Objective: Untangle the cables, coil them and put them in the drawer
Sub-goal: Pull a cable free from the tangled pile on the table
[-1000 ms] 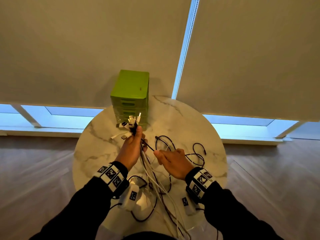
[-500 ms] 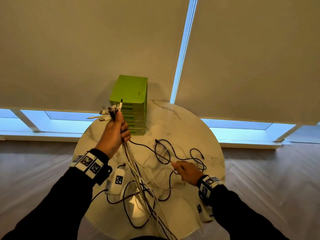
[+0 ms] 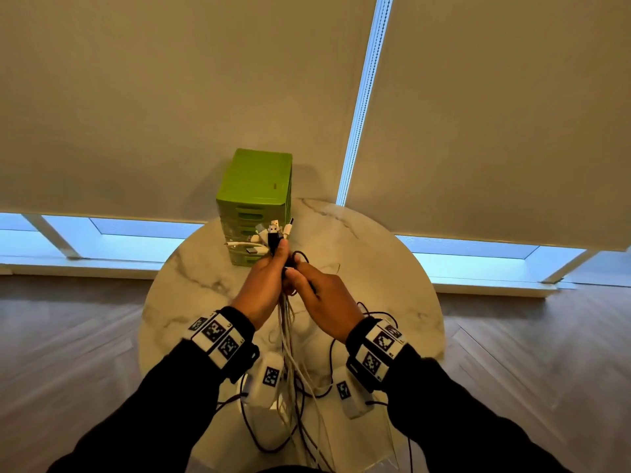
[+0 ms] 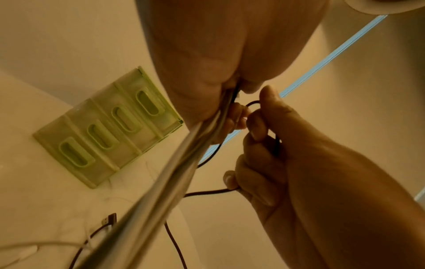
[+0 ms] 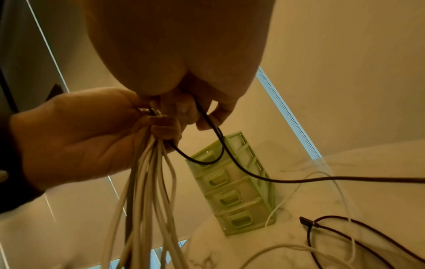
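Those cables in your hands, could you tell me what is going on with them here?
A person stands at a round marble table sorting tangled cables. The left hand grips a bundle of mostly white cables just below their plugs, the rest hanging down. The right hand pinches a black cable close beside that bundle, seemingly working it free. More cable lies loose on the table. The green drawer unit behind has all drawers shut; nothing is coiled yet.
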`<state>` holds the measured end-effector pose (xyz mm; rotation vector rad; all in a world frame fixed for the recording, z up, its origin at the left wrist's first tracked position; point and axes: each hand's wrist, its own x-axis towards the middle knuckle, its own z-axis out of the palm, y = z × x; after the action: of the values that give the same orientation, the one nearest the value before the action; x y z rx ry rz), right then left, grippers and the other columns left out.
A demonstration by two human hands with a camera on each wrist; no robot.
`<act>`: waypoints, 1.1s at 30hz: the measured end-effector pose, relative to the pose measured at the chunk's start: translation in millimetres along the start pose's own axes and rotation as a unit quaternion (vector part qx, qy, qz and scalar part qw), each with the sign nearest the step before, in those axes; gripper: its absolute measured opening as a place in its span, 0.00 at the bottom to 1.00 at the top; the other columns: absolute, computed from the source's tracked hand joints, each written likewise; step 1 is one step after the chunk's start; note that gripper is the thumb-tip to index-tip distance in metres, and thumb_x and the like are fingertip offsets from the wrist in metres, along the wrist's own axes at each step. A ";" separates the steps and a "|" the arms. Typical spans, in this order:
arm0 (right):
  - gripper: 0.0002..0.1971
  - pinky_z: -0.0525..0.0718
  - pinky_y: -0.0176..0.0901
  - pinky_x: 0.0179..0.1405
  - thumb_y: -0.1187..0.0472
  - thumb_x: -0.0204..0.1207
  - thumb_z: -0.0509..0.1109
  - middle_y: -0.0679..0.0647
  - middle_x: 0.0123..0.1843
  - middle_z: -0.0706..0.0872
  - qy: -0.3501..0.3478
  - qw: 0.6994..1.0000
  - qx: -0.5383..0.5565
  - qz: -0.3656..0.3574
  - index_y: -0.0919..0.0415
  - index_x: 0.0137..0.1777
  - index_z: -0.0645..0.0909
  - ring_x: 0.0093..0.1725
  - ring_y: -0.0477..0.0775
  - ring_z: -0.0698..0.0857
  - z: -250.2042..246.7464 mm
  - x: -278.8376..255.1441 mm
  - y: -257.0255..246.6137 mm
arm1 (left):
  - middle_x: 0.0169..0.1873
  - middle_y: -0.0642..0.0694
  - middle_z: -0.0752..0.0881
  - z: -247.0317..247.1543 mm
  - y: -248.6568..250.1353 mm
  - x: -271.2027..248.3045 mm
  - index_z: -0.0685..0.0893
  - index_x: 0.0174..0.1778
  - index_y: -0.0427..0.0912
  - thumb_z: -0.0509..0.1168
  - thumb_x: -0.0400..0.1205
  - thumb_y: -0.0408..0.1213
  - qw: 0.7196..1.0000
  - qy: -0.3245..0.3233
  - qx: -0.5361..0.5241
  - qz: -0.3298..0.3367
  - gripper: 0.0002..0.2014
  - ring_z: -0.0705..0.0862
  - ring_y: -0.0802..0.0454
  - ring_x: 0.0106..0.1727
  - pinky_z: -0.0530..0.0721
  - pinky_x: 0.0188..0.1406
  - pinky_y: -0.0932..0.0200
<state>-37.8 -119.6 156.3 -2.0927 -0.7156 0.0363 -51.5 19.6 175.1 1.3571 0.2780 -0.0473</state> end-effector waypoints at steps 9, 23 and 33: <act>0.21 0.82 0.51 0.42 0.43 0.90 0.51 0.51 0.33 0.81 -0.148 0.988 0.042 0.032 0.52 0.40 0.74 0.33 0.53 0.82 -2.7 -13.7 16.6 | 0.28 0.50 0.76 1.7 5.6 2.0 0.73 0.35 0.46 0.56 0.90 0.49 0.990 0.017 -0.143 -0.004 0.19 0.74 0.52 0.32 0.70 0.34 0.57; 0.22 0.82 0.53 0.50 0.41 0.89 0.50 0.54 0.36 0.81 -0.200 0.949 -0.119 0.214 0.52 0.40 0.73 0.37 0.61 0.83 -40.1 -33.2 112.3 | 0.24 0.56 0.62 -53.9 33.2 9.1 0.65 0.33 0.50 0.52 0.93 0.47 0.985 0.082 -0.056 0.138 0.20 0.61 0.57 0.25 0.62 0.28 0.60; 0.20 0.73 0.47 0.34 0.39 0.89 0.52 0.47 0.32 0.73 -0.024 0.984 0.128 0.125 0.49 0.40 0.72 0.30 0.47 0.72 -22.3 21.4 14.0 | 0.26 0.53 0.64 -5.8 3.3 -1.6 0.71 0.38 0.45 0.53 0.91 0.54 0.992 0.033 0.103 0.068 0.20 0.64 0.55 0.29 0.63 0.34 0.53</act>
<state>-7.1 -131.6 163.9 -1.9255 -0.4462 0.3026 -53.4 25.7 177.5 1.5820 0.2404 0.0864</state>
